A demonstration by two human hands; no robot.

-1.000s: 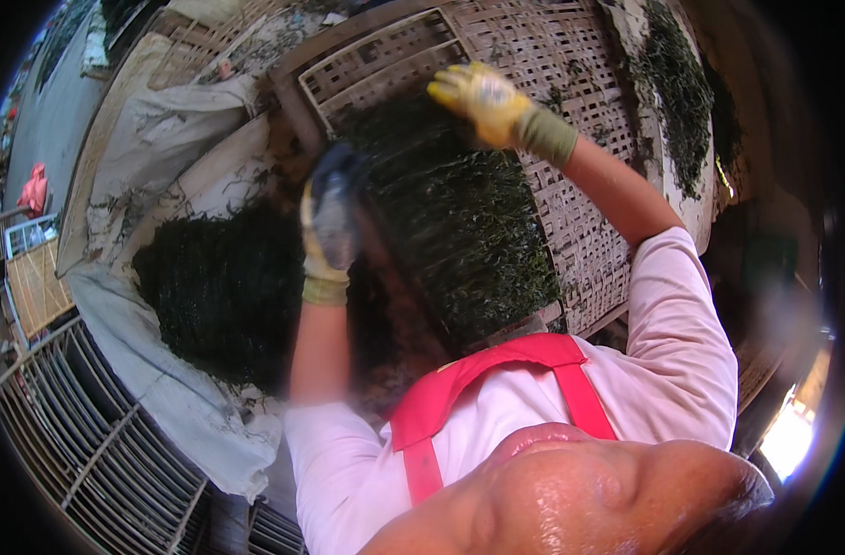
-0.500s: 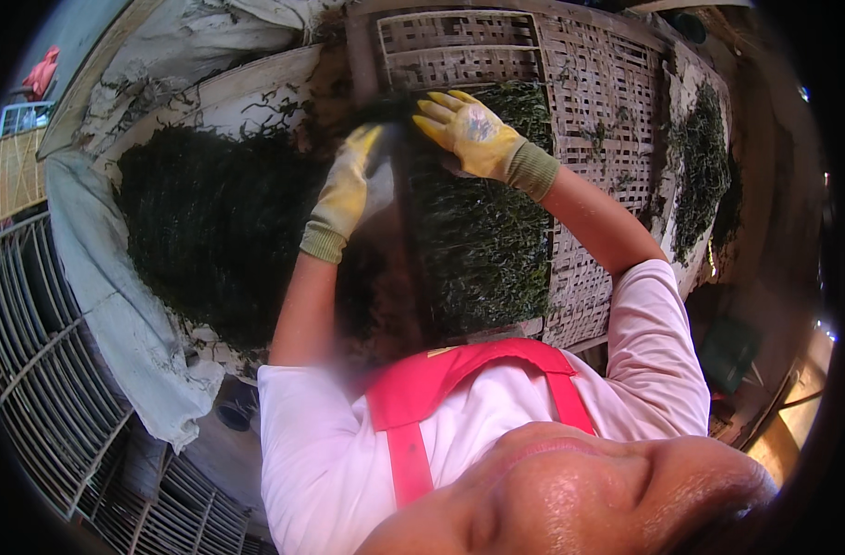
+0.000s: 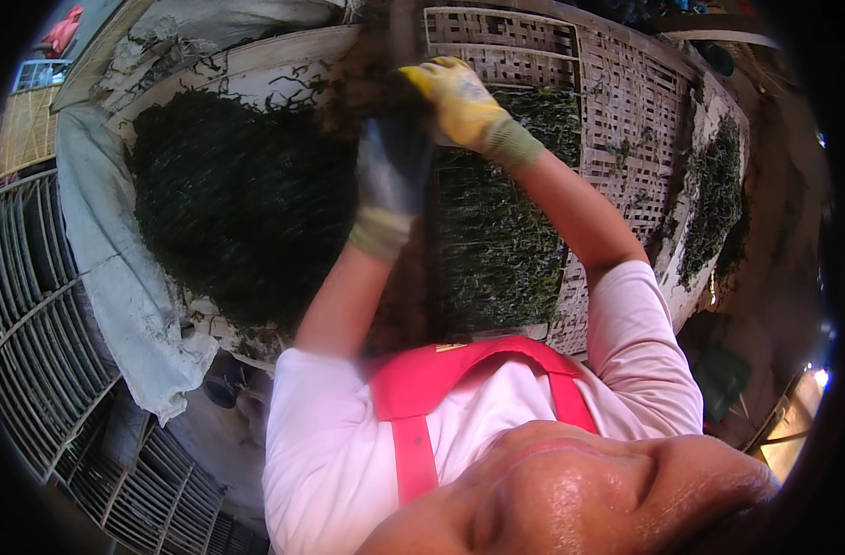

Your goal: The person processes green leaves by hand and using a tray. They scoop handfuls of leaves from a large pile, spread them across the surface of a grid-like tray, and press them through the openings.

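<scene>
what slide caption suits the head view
Gloved left hand and right hand close together near a dark green heap and a woven panel.

To the left of the left hand (image 3: 393, 165), a big leafy heap (image 3: 238, 208) is found. Past it a cloth (image 3: 117, 250) is draped, then a barred rack (image 3: 25, 301) is seen. Beside the right hand (image 3: 461, 104) and nearer the body, a leafy layer (image 3: 501, 245) is spread on a woven tray (image 3: 612, 111). Farther right, another pile (image 3: 716, 203) is found.

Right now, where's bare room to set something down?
Mostly bare woven mat shows between the green leafy layer and the far-right pile, a few scraps on it; more above the layer. Crowded: the dark heap at left and around the left hand and right hand.
</scene>
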